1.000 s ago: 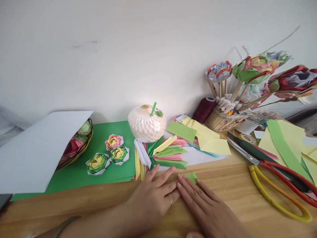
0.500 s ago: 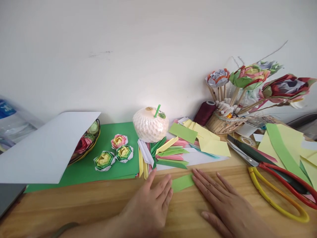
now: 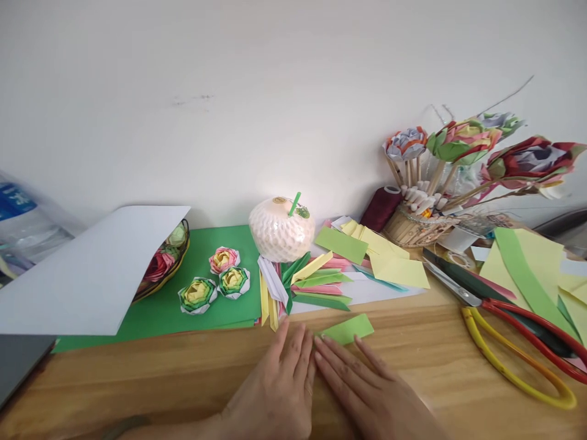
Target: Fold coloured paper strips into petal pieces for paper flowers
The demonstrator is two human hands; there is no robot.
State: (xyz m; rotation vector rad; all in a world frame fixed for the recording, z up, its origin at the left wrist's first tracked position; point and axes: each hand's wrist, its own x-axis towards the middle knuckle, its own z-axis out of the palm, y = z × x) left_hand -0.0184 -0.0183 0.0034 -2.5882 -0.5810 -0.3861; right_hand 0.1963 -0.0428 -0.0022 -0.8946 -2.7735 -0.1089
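Observation:
A light green paper strip (image 3: 348,330) lies on the wooden table, its left end beneath or against my fingertips. My left hand (image 3: 284,379) rests with its fingers stretched forward beside that end. My right hand (image 3: 362,382) lies flat, fingers extended, its fingertips on the strip's lower left edge and close to my left fingers. Just beyond are folded paper pieces (image 3: 316,287) in green, pink, yellow and white, fanned out on a white sheet. Three small folded paper flowers (image 3: 223,259) sit on green sheets to the left.
Scissors (image 3: 490,305) with red and yellow handles lie at right, near more cut paper (image 3: 532,269). A foam-wrapped coconut (image 3: 282,232) stands by the wall. Behind are a basket (image 3: 413,226) of paper flowers and a maroon thread spool (image 3: 381,206). A white sheet (image 3: 92,275) covers another basket.
My right hand has slid left along the green strip, from its right end to beside my left fingers. The strip's right end is now uncovered.

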